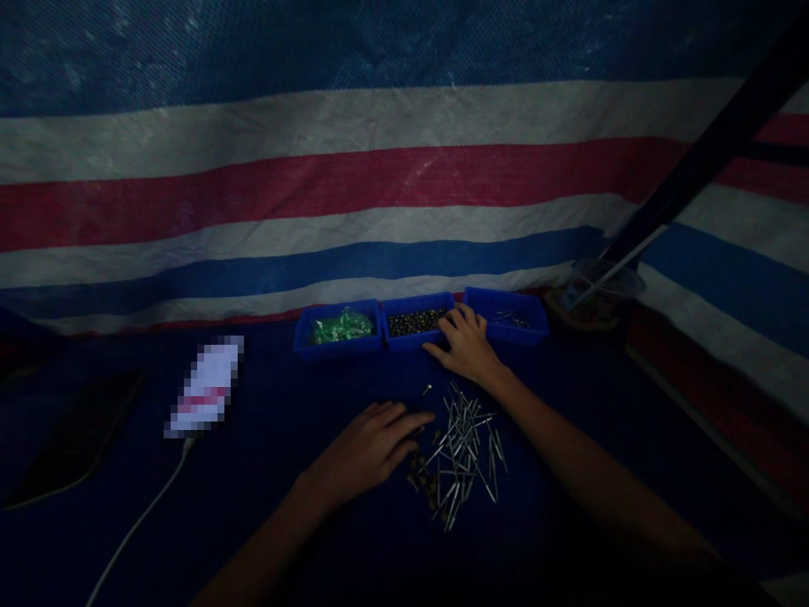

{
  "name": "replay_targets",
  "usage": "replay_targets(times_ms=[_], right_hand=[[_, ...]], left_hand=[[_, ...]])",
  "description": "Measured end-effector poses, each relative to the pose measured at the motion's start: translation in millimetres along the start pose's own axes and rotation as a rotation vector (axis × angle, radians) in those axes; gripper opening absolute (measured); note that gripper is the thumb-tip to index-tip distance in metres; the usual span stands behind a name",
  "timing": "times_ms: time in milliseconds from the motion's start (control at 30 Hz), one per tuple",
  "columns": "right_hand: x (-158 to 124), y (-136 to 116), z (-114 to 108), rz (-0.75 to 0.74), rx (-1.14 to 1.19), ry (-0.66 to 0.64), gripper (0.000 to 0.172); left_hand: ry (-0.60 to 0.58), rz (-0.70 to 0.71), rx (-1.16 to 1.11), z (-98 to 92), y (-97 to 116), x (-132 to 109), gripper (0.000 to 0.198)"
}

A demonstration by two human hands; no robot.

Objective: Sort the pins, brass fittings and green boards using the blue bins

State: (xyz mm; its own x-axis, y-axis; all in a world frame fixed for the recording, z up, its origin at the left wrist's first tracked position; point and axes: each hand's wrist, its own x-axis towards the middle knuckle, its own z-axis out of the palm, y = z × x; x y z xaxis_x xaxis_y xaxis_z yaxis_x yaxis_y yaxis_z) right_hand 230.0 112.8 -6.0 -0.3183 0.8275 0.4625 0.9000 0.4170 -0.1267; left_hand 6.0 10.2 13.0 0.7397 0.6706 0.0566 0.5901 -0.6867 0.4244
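Now left hand (370, 447): open, flat, empty, beside pins (466, 447) at bench (284, 506) centre
Right hand (468, 344): fingers spread on far-edge tray (410, 341), hold unclear
Risk: forearm sweeping could scatter pins off the bench

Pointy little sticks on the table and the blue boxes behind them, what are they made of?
The thin pins look like metal: they glint silvery grey in the dim light. The blue trays look like moulded plastic, with smooth, evenly coloured walls and rounded rims. The light is low, so neither is certain.
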Motion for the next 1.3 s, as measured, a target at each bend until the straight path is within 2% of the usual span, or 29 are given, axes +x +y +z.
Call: replay_targets(times_ms=[100, 267, 400, 533, 700, 833, 900, 967, 1033, 1167, 1233, 1300], right_hand=[[-2, 11, -4, -0.033, 0.081, 0.031, 0.038], [-9, 16, -6, 0.005, 0.119, 0.155, 0.045], [-11, 16, -4, 0.009, 0.094, 0.15, 0.035], [-10, 20, -1, -0.001, 0.129, 0.17, 0.029], [-12, 18, -14, -0.02, 0.156, 0.162, 0.033], [-8, 1, -49, -0.081, 0.175, 0.211, 0.042], [-3, -11, -65, -0.131, 0.177, 0.22, 0.034], [1, -20, -73, -0.168, 0.164, 0.198, 0.024], [3, -26, -72, -0.201, 0.134, 0.168, 0.022], [2, -29, -69, -0.261, 0.113, 0.136, 0.022], [4, -27, -75, -0.243, 0.149, 0.187, 0.023], [12, -26, -85, -0.195, 0.186, 0.289, 0.024]], left_hand=[[0.016, -0.018, 0.034, 3.7, 2, 1, 0.034], [0.036, -0.051, 0.03, 7.7, 1, 5, 0.018], [0.141, -0.087, -0.137, 10.2, -5, 6, 0.01], [0.288, -0.239, -0.378, 7.3, -14, 12, 0.011], [0.518, -0.395, -0.559, -19.6, -22, 50, 0.029], [0.659, -0.387, -0.524, -45.1, -14, 94, 0.04], [0.698, -0.334, -0.547, -50.2, -7, 110, 0.04], [0.704, -0.291, -0.592, -48.9, -1, 117, 0.039], [0.703, -0.289, -0.605, -43.6, 1, 116, 0.038], [0.67, -0.342, -0.558, -30.5, -4, 98, 0.039], [0.588, -0.33, -0.517, -23.1, -8, 85, 0.038], [0.446, -0.247, -0.439, -14.3, -13, 72, 0.026]])
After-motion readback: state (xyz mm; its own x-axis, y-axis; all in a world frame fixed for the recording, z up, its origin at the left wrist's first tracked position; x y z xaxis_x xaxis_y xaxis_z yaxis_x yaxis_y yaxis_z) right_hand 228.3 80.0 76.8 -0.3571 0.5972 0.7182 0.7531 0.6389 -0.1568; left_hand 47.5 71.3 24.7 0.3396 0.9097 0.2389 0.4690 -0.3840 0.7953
